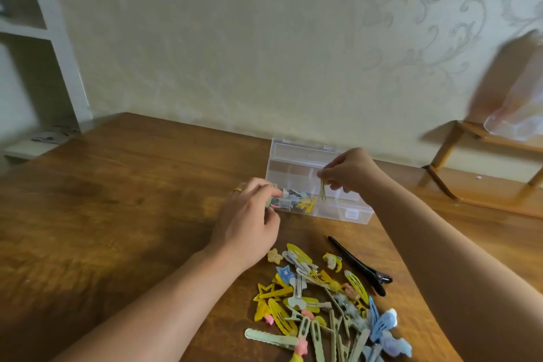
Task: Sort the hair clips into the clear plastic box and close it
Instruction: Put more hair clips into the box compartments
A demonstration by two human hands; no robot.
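**A:** Any writing to read out? Brand on the box (318,185)?

**B:** None legible. It's clear plastic, no readable label, lid (305,150) up at the back toward the wall. One box, long axis running left to right, slightly slanted, with its right end nearer the camera.

**A:** And the right hand (351,170)?

**B:** Over the middle of the box, fingertips pinched on one thin yellow-green clip (322,189). The clip hangs nearly upright, long axis vertical, lower end pointing down into a compartment near the box's centre. Whether it touches the bottom, I can't tell.

**A:** Left hand (249,214)?

**B:** At the box's left front corner, one ring (236,190) on a finger. The fingers curl against the corner, with a green and pink object between them; whether they grasp it or the box wall, I can't tell.

**A:** Anything already inside?

**B:** A small cluster (296,200) in the front-left compartment, greys, blues and a yellow one. Too jumbled to count.

**A:** The rest?

**B:** A loose pile (323,303) on the wooden table (117,200), in front of the box and nearer the camera. Mostly yellow snap clips, some blue and beige; overlapping too much for an exact count. One long black clip (357,264) lies at the pile's right edge, running diagonally, thin end pointing back toward the box.
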